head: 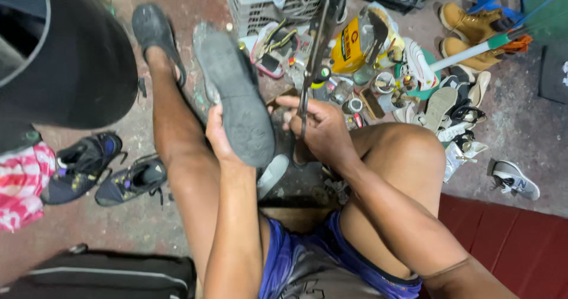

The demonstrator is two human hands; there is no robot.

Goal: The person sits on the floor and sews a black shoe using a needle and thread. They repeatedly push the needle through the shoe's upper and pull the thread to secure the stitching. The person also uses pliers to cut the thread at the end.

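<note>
a stained concrete floor [520, 127] spreads under the grey shoe sole [239, 95], which the left hand [222, 136] grips from below, fingers clenched round its edge. just right of the sole, the right hand [322, 127] is closed on a long metal tool [316, 44]; that tool could slip off the sole's edge toward the left fingers. cans and shoes [438, 107] crowd beyond the sole, leaving little room there
</note>
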